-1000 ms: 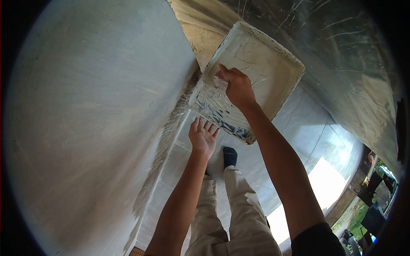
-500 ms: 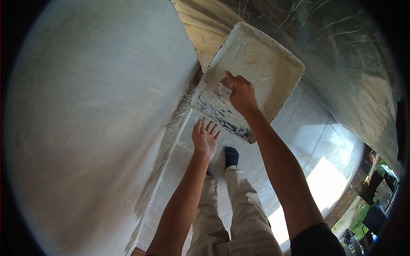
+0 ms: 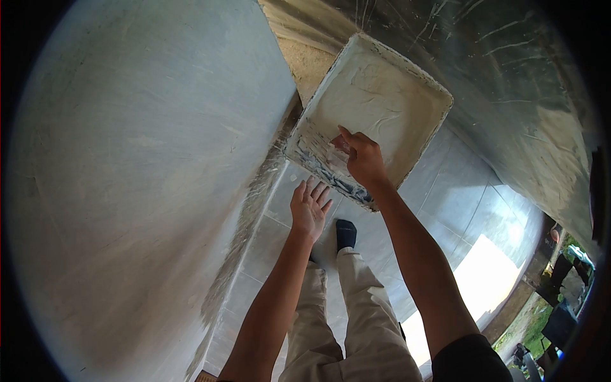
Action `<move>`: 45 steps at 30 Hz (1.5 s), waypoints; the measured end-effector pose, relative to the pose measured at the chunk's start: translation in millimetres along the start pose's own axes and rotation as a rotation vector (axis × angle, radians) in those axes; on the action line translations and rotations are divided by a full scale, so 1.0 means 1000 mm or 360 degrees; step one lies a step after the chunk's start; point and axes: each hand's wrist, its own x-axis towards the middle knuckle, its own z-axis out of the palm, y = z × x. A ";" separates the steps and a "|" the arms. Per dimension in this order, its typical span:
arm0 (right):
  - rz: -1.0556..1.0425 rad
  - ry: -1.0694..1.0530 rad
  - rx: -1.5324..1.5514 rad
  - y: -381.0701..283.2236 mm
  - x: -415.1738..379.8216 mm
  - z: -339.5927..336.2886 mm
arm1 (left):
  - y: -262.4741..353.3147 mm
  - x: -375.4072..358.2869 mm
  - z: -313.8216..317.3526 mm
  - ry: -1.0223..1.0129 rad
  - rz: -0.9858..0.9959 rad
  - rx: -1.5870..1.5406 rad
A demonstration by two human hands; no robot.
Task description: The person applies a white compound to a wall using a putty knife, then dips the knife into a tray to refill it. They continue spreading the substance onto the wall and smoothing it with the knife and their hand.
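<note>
A rectangular tray holds pale, wet paste, smooth at the far part and streaked thin over a dark base along the near edge. My right hand is closed around a small reddish scraper, its blade dipped into the paste near that streaked part. Palm up, my left hand has its fingers spread, the fingertips right at the tray's near rim. Nothing lies in the left palm.
A grey plastered wall rises on the left, with a splattered strip along its foot. Grey floor tiles stretch below, with my dark-socked foot on them. Stained sheeting hangs on the right; bright sunlight falls beyond.
My right hand has drawn the scraper toward me through the paste, closer to the tray's near edge. The left hand has barely shifted.
</note>
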 end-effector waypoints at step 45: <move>0.0743 0.0249 0.1960 -0.216 0.054 -0.214 | 0.164 -0.149 0.206 -0.0373 0.1600 0.1448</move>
